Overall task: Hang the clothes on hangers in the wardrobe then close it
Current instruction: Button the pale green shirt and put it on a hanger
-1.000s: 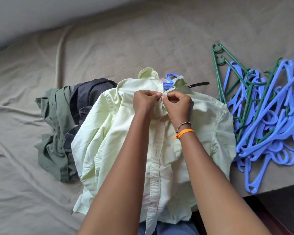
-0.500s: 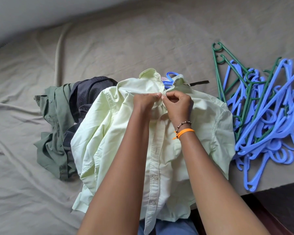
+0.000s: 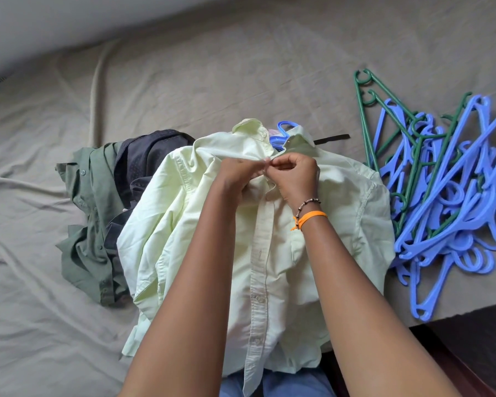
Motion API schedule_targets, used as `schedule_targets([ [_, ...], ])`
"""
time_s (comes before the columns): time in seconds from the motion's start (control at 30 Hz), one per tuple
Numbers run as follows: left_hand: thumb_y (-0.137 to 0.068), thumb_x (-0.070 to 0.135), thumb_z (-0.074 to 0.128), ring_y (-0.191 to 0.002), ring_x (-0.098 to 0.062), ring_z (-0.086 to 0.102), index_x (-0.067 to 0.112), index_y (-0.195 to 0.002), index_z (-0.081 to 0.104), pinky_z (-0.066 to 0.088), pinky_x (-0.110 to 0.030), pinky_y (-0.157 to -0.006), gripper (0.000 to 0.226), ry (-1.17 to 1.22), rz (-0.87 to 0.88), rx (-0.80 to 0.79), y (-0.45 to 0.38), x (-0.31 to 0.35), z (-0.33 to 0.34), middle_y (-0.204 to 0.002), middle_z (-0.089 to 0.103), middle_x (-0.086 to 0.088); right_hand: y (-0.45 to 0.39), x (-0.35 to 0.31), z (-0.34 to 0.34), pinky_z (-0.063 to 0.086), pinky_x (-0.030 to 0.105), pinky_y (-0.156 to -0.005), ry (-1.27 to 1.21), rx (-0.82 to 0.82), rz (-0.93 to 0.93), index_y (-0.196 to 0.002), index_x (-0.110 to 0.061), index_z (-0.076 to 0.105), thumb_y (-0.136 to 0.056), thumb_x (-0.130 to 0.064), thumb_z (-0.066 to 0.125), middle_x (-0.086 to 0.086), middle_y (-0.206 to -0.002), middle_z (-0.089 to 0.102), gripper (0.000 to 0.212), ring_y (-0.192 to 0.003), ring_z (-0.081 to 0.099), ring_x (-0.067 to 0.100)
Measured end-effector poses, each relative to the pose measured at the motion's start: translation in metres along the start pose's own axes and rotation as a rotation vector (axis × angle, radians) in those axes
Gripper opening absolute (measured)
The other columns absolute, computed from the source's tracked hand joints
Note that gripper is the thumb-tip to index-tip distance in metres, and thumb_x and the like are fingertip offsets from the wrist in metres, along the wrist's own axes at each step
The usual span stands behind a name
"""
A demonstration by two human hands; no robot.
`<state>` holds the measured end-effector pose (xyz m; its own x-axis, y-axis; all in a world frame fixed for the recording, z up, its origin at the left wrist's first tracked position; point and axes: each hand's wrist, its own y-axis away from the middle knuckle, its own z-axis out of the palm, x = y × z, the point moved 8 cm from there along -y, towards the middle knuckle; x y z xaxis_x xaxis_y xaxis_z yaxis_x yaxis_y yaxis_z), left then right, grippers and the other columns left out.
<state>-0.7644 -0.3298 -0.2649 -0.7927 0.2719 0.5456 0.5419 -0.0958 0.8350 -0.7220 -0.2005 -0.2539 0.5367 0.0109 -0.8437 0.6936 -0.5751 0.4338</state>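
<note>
Rumpled grey-beige bed point(image 3: 241, 67) sheet; both the left hand point(image 3: 238, 174) and right hand point(image 3: 295, 176) pinch the pale shirt point(image 3: 341, 202) placket, hangers point(image 3: 447, 202) heaped beside.

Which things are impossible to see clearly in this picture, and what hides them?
All from the head view:
- Button being fastened: covered by the left hand and right hand, pinching the pale yellow-green cotton shirt.
- Blue plastic hanger inside the shirt: only its hook shows above the collar.
- Dark patterned garment: mostly under the shirt.
- Pile of blue and green plastic hangers: cut off by the right edge.
- Wardrobe: out of frame.
</note>
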Motion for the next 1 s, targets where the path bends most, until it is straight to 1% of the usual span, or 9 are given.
schedule_targets([
  [0.13, -0.078, 0.000, 0.071, -0.054, -0.018, 0.053, 0.007, -0.060, 0.062, 0.045, -0.026, -0.057, 0.022, -0.062, 0.050, 0.122, -0.004, 0.000, -0.002, -0.058, 0.057, -0.008, 0.007, 0.000, -0.002, 0.050, 0.012, -0.060, 0.038, 0.055, -0.051, -0.070, -0.008, 0.071, -0.068, -0.006, 0.079, 0.002, -0.063, 0.067, 0.008, -0.050, 0.056, -0.005],
  [0.3, -0.086, 0.015, 0.065, -0.057, -0.018, 0.050, 0.017, -0.054, 0.058, 0.041, -0.028, -0.063, 0.034, -0.344, 0.183, 0.197, -0.006, 0.002, 0.002, -0.053, 0.055, -0.001, 0.009, 0.008, -0.006, 0.052, 0.018, -0.064, 0.045, 0.037, 0.033, -0.071, -0.007, 0.072, -0.071, -0.006, 0.078, 0.001, -0.067, 0.068, 0.006, -0.060, 0.063, 0.007],
  [0.43, -0.092, 0.009, 0.059, -0.038, -0.002, 0.041, 0.013, -0.061, 0.058, 0.035, -0.019, -0.046, 0.032, -0.243, 0.202, 0.027, 0.001, -0.003, 0.005, -0.037, 0.049, 0.010, 0.010, 0.021, 0.001, 0.052, 0.013, -0.058, -0.334, -0.262, 0.305, -0.071, -0.007, 0.064, -0.081, 0.006, 0.066, -0.003, -0.055, 0.065, 0.016, -0.051, 0.060, 0.002],
  [0.5, -0.092, 0.007, 0.058, -0.036, 0.000, 0.036, 0.010, -0.062, 0.058, 0.033, -0.020, -0.046, 0.030, -0.247, 0.206, -0.028, 0.002, -0.004, 0.005, -0.040, 0.048, 0.010, 0.010, 0.023, -0.001, 0.052, 0.013, -0.058, -0.344, -0.329, 0.358, -0.072, -0.007, 0.063, -0.080, 0.004, 0.068, -0.003, -0.055, 0.065, 0.015, -0.052, 0.059, 0.004],
  [0.67, -0.084, 0.013, 0.069, -0.042, -0.003, 0.043, 0.006, -0.077, 0.072, 0.037, -0.024, -0.055, 0.011, -0.417, 0.297, 0.074, 0.001, 0.005, 0.006, -0.050, 0.055, 0.004, -0.023, 0.003, -0.015, 0.034, 0.028, -0.052, 0.084, 0.109, 0.210, -0.045, -0.018, 0.037, -0.073, -0.044, 0.075, -0.001, -0.046, 0.037, 0.054, -0.047, 0.036, 0.017],
  [0.77, -0.082, 0.012, 0.070, -0.046, -0.002, 0.046, 0.003, -0.080, 0.073, 0.038, -0.022, -0.053, 0.010, -0.544, 0.332, 0.072, 0.000, 0.010, 0.009, -0.060, 0.064, -0.004, -0.038, -0.010, -0.007, 0.039, 0.027, -0.063, 0.223, 0.183, 0.161, -0.064, -0.013, 0.061, -0.076, -0.032, 0.071, 0.005, -0.069, 0.065, 0.024, -0.074, 0.059, 0.029],
  [0.83, -0.083, 0.015, 0.069, -0.054, -0.012, 0.048, 0.000, -0.078, 0.072, 0.037, -0.025, -0.054, 0.016, -0.588, 0.367, 0.105, -0.001, 0.018, 0.007, -0.067, 0.066, -0.014, -0.044, -0.004, -0.008, 0.039, 0.026, -0.066, 0.230, 0.200, 0.201, -0.082, -0.012, 0.071, -0.077, -0.016, 0.064, 0.010, -0.086, 0.070, 0.009, -0.089, 0.059, 0.034],
  [0.9, -0.087, 0.018, 0.063, -0.065, -0.022, 0.053, -0.002, -0.079, 0.070, 0.036, -0.029, -0.058, 0.022, -0.595, 0.444, 0.262, 0.000, 0.037, -0.002, -0.073, 0.067, -0.018, -0.047, 0.008, -0.012, 0.036, 0.025, -0.061, 0.187, 0.194, 0.222, -0.063, -0.009, 0.064, -0.076, -0.011, 0.063, 0.011, -0.062, 0.059, 0.013, -0.073, 0.049, 0.033],
  [1.0, -0.087, 0.010, 0.055, -0.089, -0.028, 0.062, 0.004, -0.089, 0.070, 0.041, -0.028, -0.070, 0.017, -0.608, 0.499, 0.361, -0.004, 0.059, 0.002, -0.093, 0.071, -0.013, -0.049, 0.027, -0.011, 0.054, 0.037, -0.074, -0.002, 0.159, 0.214, -0.056, -0.013, 0.067, -0.063, -0.022, 0.076, 0.006, -0.063, 0.066, 0.014, -0.064, 0.055, 0.024],
])
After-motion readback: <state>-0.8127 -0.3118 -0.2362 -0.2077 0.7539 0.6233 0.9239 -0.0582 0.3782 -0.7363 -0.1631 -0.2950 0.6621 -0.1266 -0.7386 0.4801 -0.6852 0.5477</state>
